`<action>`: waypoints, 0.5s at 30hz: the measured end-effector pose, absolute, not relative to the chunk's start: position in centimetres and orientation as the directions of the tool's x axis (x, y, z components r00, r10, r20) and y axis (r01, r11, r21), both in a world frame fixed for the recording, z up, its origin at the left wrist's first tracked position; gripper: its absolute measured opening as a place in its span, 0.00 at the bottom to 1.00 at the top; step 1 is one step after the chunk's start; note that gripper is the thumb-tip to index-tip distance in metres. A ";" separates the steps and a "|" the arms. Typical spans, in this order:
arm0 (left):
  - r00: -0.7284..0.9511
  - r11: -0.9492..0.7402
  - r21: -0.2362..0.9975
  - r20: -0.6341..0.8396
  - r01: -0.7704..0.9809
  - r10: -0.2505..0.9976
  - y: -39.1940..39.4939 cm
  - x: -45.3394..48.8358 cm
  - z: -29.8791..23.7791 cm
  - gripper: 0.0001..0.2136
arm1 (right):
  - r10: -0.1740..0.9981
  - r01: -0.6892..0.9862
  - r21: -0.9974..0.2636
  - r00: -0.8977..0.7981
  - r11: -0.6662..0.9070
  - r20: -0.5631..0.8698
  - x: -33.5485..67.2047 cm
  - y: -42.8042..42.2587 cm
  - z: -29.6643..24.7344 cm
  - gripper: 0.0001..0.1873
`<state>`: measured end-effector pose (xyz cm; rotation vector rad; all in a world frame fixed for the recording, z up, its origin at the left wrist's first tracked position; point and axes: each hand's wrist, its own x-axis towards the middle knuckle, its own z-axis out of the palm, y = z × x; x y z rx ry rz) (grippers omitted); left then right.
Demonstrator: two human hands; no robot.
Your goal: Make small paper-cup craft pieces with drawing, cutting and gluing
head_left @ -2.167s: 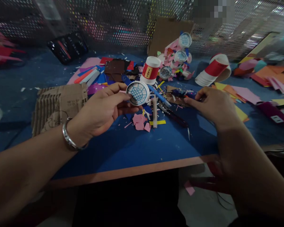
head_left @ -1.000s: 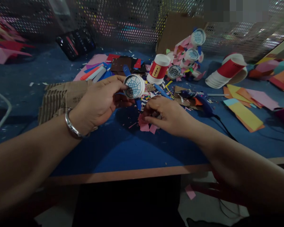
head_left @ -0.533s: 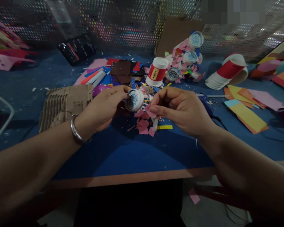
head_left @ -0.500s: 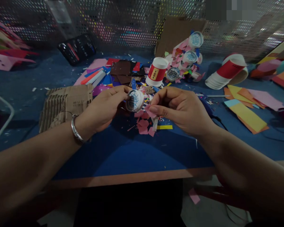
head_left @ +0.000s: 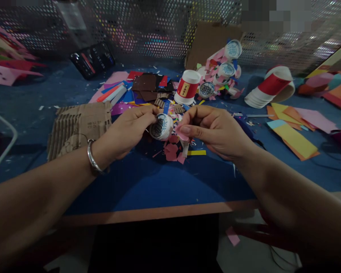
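Observation:
My left hand (head_left: 127, 131) grips a small paper cup (head_left: 161, 127) on its side, its white base with a blue grid print turned toward me. My right hand (head_left: 216, 129) is closed in a pinch on a small pink paper piece (head_left: 181, 133), held right beside the cup's base. Just below both hands, a little heap of pink paper pieces (head_left: 172, 151) and a yellow strip (head_left: 197, 152) lie on the blue table (head_left: 147, 182). A metal bangle circles my left wrist.
An upside-down red-and-white cup (head_left: 186, 87) stands behind my hands. Decorated cups (head_left: 223, 70) are piled by a cardboard sheet. A stack of cups (head_left: 268, 87) lies at right. Corrugated cardboard (head_left: 79, 123) lies at left, coloured paper (head_left: 297, 131) at right. A perforated screen backs the table.
My right hand left the glue gun, reached into the pink pieces, picked one up and brought it to the cup. My left hand lowered the cup slightly.

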<state>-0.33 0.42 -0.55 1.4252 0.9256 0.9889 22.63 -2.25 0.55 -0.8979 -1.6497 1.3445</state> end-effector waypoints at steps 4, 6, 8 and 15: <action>0.342 -0.052 0.998 0.042 0.020 0.939 0.4 -0.2 -0.5 0.07 | 0.884 0.034 -0.976 -0.432 0.216 0.180 22.4 -2.3 0.6 0.27; 0.339 -0.054 0.998 0.042 0.026 0.940 0.4 -0.2 -0.5 0.07 | 0.881 0.042 -0.976 -0.439 0.215 0.175 22.3 -2.3 0.5 0.27; 0.343 -0.059 0.998 0.046 0.025 0.938 0.4 -0.2 -0.6 0.07 | 0.879 0.043 -0.980 -0.451 0.196 0.156 22.2 -2.3 0.5 0.27; 0.330 -0.070 0.997 0.054 0.036 0.942 0.3 -0.2 -0.8 0.06 | 0.874 0.035 -0.988 -0.471 0.149 0.115 21.7 -2.5 0.5 0.27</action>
